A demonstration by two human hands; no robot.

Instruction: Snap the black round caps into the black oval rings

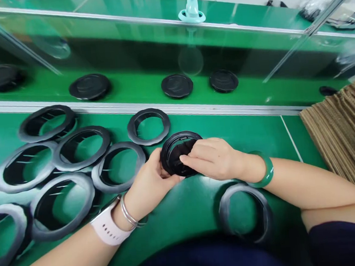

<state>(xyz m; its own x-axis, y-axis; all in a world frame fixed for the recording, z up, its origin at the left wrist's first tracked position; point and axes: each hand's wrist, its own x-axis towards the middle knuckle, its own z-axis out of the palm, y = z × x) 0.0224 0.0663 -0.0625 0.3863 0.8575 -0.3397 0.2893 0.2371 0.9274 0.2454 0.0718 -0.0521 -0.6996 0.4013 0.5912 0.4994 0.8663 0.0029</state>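
In the middle of the view, a round black plastic ring part is tilted above the green table. My left hand grips it from the lower left, thumb along the near rim. My right hand is closed at its right side, with fingers reaching into the opening; whether they pinch something small inside is hidden. Another black ring lies just behind the left hand. To the left, near the left wrist, sits a further ring. Below the right forearm rests one more ring.
Several black rings crowd the left of the table. Beyond a metal rail, round black discs lie on a green belt-like surface under a clear panel. Stacked corrugated cardboard stands at right. A turquoise suction cup-like object is at the top.
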